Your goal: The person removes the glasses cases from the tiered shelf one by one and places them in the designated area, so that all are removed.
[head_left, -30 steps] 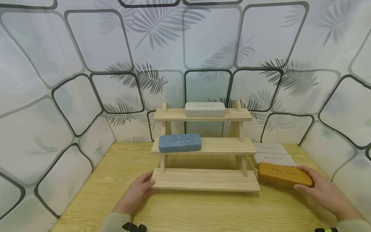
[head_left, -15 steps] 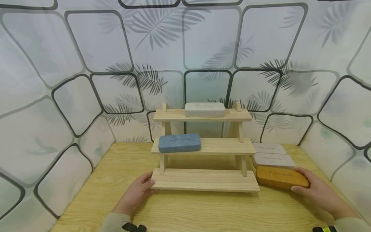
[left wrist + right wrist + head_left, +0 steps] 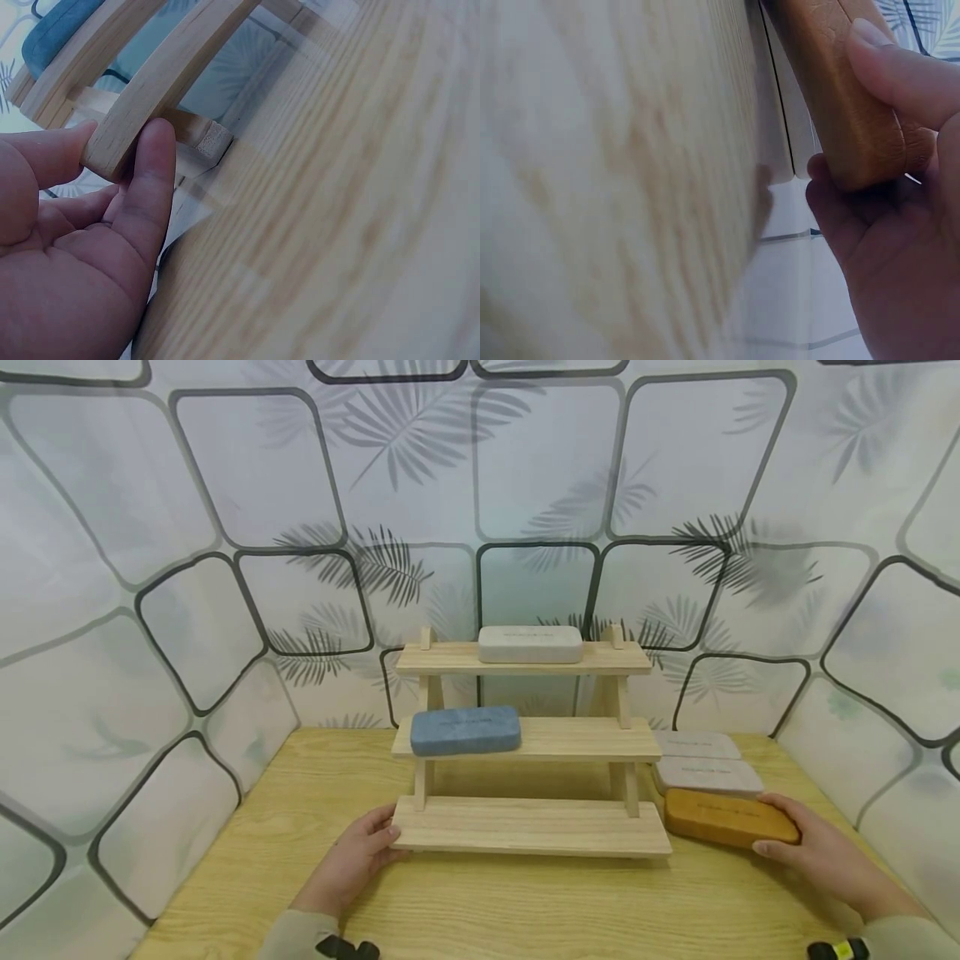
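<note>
My left hand [image 3: 360, 852] pinches the left end of the bottom board of a three-step wooden display stand [image 3: 532, 827]; in the left wrist view, thumb and fingers [image 3: 154, 150] sit on either side of the board's end. On the right, my right hand [image 3: 825, 856] grips the right end of an orange-brown glasses case [image 3: 731, 818], thumb on the near side. The right wrist view shows this case [image 3: 847, 97] close over the table, fingers curled beneath its end. A blue glasses case [image 3: 465, 731] lies left on the middle step, and a white one [image 3: 530, 644] at the middle of the top step.
Two pale grey cases [image 3: 708, 774] lie one behind the other on the wooden table [image 3: 525, 910], just behind the orange-brown case and right of the stand. Patterned fabric [image 3: 547, 468] encloses the table at the back and both sides.
My right hand has brought the orange-brown case slightly left and nearer to me, then held it almost still over the last half second. The left hand stays at the stand.
</note>
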The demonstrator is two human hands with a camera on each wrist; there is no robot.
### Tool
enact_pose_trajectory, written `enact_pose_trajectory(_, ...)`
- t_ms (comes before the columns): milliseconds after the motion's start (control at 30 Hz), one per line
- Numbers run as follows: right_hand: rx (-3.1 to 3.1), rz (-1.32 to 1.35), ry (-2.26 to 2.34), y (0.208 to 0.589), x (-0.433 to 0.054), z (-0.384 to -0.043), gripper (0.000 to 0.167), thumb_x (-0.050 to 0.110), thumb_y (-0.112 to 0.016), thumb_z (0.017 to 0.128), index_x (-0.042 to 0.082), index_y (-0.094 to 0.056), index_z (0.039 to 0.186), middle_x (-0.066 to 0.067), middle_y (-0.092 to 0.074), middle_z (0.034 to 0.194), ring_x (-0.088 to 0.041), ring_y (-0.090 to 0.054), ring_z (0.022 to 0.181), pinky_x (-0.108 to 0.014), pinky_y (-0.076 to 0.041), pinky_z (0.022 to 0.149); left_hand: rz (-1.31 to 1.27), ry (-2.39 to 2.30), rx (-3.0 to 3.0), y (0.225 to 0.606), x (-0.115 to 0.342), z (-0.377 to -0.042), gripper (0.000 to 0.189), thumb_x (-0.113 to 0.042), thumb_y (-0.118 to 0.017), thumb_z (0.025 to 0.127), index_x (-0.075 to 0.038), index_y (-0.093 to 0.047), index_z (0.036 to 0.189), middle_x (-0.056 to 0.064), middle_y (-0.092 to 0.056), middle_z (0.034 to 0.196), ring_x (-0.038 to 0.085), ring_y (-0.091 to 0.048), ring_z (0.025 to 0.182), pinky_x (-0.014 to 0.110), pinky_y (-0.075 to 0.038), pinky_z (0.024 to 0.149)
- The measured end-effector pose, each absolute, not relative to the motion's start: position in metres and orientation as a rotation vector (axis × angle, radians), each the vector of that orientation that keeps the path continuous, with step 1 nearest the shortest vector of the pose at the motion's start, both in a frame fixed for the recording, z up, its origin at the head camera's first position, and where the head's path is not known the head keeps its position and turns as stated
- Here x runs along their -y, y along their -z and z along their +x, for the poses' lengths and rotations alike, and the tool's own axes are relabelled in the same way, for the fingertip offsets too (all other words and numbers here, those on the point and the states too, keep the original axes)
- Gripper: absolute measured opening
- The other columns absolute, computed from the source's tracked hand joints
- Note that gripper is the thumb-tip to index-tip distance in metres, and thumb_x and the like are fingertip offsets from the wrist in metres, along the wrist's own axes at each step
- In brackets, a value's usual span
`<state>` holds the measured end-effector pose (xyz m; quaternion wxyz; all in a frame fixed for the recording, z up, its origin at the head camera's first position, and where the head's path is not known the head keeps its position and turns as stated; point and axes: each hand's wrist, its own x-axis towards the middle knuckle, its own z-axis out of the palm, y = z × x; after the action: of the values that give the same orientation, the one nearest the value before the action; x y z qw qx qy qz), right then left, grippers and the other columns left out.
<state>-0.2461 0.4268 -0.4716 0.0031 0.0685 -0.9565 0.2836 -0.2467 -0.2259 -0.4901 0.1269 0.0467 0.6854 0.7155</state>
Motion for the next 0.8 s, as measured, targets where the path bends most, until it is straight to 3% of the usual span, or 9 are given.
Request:
enact_pose_trajectory(233,3.033,0.22,-0.871,0.4765,-0.4323,-0.2488,0.089,0.042,-0.077,0.09,-0.008,-0.032,0.15,-0.046,-0.035,0.142,-0.059,-0.042,0.121,-0.067,-0.04,0.092,0.164,-2.075,-2.004,0.4897,0.2267,-0.245,0.061,-0.018,-0.047,0.109,0.012,-0.02,0.155,0.036,-0.033,0.152,0.036,-0.051,0.129,0.043,-0.053,0.101)
enact_pose_trajectory(433,3.089,0.216,-0.844,0.4738,-0.4323,-0.2504,0.095,0.05,-0.074,0.089,-0.006,-0.029,0.152,-0.046,-0.032,0.145,-0.062,-0.039,0.124,-0.07,-0.041,0.091,0.168,-2.085,-2.006,0.4894,0.2261,-0.2451,0.059,-0.016,-0.046,0.109,0.012,-0.021,0.155,0.037,-0.032,0.152,0.035,-0.051,0.128,0.042,-0.053,0.1)
enact_pose_trajectory(800,3.121,0.177,-0.881,0.47,-0.4315,-0.2525,0.098,0.05,-0.075,0.089,-0.005,-0.027,0.154,-0.047,-0.026,0.147,-0.065,-0.035,0.125,-0.073,-0.038,0.093,0.182,-2.094,-2.004,0.4909,0.2267,-0.2465,0.058,-0.015,-0.046,0.109,0.012,-0.022,0.154,0.038,-0.032,0.152,0.035,-0.051,0.128,0.043,-0.053,0.1)
